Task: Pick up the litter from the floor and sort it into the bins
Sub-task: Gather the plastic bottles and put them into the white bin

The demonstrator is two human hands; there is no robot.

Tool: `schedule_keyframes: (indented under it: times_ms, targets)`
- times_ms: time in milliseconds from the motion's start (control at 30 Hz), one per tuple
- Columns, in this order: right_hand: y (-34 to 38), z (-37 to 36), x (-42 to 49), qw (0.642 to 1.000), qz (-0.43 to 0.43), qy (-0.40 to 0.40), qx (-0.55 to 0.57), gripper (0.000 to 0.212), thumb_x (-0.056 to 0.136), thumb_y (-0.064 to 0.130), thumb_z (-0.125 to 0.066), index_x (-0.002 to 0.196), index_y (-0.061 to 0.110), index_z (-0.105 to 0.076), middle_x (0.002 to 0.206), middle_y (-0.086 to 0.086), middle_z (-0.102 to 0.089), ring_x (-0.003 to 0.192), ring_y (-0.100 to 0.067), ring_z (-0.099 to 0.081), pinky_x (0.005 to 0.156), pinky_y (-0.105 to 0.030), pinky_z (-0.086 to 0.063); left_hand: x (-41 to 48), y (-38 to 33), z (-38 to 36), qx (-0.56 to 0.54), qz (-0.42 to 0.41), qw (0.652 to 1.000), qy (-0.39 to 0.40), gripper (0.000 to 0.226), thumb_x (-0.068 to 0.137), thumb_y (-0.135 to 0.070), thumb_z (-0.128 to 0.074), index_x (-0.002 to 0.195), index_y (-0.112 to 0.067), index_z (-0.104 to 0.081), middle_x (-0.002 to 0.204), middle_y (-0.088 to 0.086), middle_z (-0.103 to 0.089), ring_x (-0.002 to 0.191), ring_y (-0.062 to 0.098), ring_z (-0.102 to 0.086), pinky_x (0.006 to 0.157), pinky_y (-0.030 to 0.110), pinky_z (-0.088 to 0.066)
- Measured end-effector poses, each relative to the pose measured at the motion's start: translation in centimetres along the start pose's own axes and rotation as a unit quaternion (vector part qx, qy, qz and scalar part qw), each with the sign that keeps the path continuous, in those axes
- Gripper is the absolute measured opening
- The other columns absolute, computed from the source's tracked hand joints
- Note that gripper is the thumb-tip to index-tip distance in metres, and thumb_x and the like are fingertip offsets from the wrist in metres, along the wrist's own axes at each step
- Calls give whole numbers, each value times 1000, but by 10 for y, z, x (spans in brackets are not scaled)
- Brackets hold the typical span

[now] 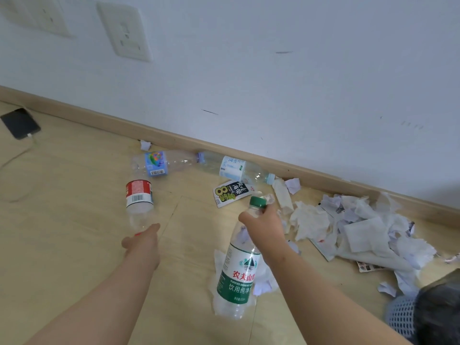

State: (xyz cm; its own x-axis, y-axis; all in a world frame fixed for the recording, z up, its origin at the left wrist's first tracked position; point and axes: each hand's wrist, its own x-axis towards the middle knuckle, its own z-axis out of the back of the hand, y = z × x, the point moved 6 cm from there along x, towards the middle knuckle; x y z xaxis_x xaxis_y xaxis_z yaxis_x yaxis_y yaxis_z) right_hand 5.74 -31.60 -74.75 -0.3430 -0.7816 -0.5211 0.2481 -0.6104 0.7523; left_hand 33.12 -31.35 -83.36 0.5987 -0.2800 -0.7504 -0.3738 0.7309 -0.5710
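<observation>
My left hand point(143, 241) is curled round the neck of a clear plastic bottle with a red and white label point(139, 202), its base pointing away from me above the pale wooden floor point(62, 220). My right hand point(263, 222) grips a taller clear bottle with a green label point(236, 272) just under its green cap, and the body hangs down towards me. My fingertips are hidden behind both necks.

Ahead, two more clear bottles lie end to end along the beige skirting board point(174, 140): one with a blue, brightly printed label point(155, 163), and one with a pale blue label point(236, 168). Just beside the second lies a flat black-and-white snack packet point(230, 192). To my right a heap of white tissues and crumpled paper point(348, 227) spreads from the skirting board out across the floor. More white tissue point(219, 265) lies under the green-labelled bottle. A small paper scrap point(145, 145) sits against the skirting board.

At the bottom right corner is a grey perforated basket point(403, 317). Far left, a black phone point(20, 123) lies on the floor with a cable trailing from it. Bare boards stretch between that cable and my left arm.
</observation>
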Motion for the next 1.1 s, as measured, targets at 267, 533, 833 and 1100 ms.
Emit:
schedule_keyframes:
  times_ms: [267, 533, 833, 1100]
  targets:
    - [7, 17, 0, 999, 11, -1, 34, 31, 82, 25, -59, 109, 20, -44, 102, -2, -53, 75, -8, -48, 62, -27, -40, -11, -1, -18, -77, 49, 990, 109, 32, 86, -22, -65, 116, -15, -56, 85, 4, -56, 60, 12, -45, 76, 29, -44]
    - [34, 68, -3, 988, 40, -49, 144, 22, 86, 17, -58, 106, 14, -50, 84, 2, -50, 70, -8, -47, 58, -23, -35, -99, -13, -67, -69, 85, 969, 220, 25, 88, -23, -58, 103, -9, -44, 79, 10, -46, 66, 15, -50, 83, 30, -47]
    - [39, 148, -21, 972, 82, -138, 174, 14, 85, 26, -63, 83, 22, -50, 79, 4, -52, 68, -10, -47, 60, -24, -38, -184, -29, -101, 84, -199, 939, 269, 21, 81, -21, -63, 93, -10, -50, 76, 3, -50, 58, 13, -47, 59, 27, -50]
    - [62, 245, -55, 935, 167, -268, 164, 25, 81, 33, -66, 71, 20, -47, 63, 6, -42, 54, -10, -38, 53, -24, -33, -308, -55, -124, 139, -452, 817, 331, 21, 80, -28, -67, 87, -26, -47, 84, 1, -55, 79, 28, -62, 77, 44, -54]
